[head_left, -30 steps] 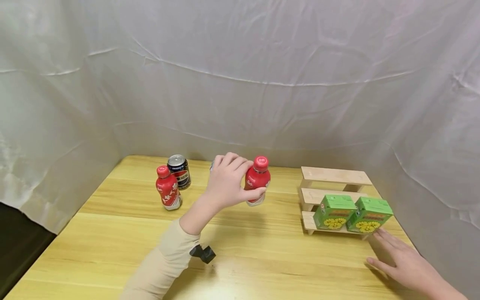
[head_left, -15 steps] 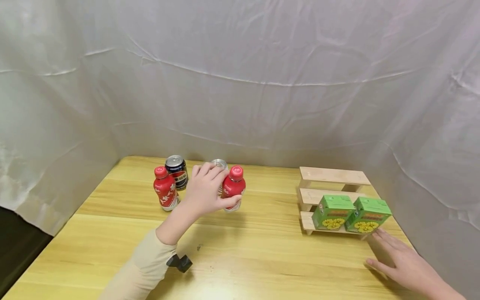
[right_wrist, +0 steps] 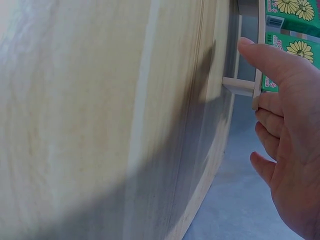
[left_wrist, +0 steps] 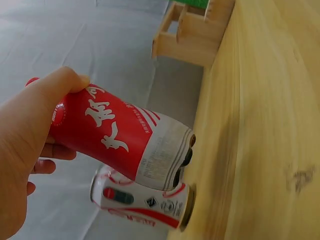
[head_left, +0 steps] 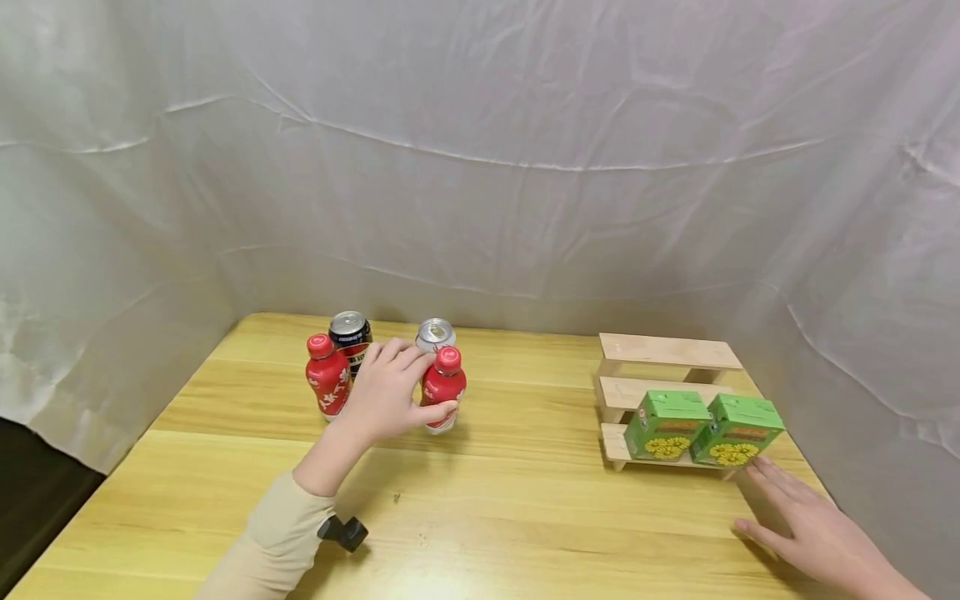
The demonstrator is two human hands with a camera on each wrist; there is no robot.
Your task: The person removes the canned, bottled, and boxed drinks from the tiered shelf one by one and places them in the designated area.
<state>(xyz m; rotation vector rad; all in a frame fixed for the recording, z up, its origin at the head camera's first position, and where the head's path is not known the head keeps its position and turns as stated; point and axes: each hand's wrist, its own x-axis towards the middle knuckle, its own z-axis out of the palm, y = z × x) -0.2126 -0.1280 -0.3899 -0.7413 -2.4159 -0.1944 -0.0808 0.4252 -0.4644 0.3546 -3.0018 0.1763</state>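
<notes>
In the head view my left hand (head_left: pixel 390 392) grips a red bottle (head_left: pixel 444 385) by its upper part. The left wrist view shows this bottle (left_wrist: pixel 110 130) tilted, its white base close to the table; whether they touch I cannot tell. Just behind it stands a white-and-red can (left_wrist: pixel 145 200). A second red bottle (head_left: pixel 328 383) stands upright left of the hand, in front of a dark can (head_left: pixel 350 332). On the right, my right hand (head_left: pixel 813 529) has its fingers extended to the lower corner of a wooden stepped rack (head_left: pixel 667 350), beside two green drink cartons (head_left: pixel 671 425).
The cartons sit side by side on the rack's lowest step. Grey-white sheeting (head_left: pixel 480 208) hangs behind and beside the wooden table (head_left: pixel 525 517). A black device (head_left: pixel 345 532) is strapped to the left wrist.
My left hand has carried the red bottle leftward and lower, and the white can behind it has come into sight. The right hand, rack and cartons stay as they were.
</notes>
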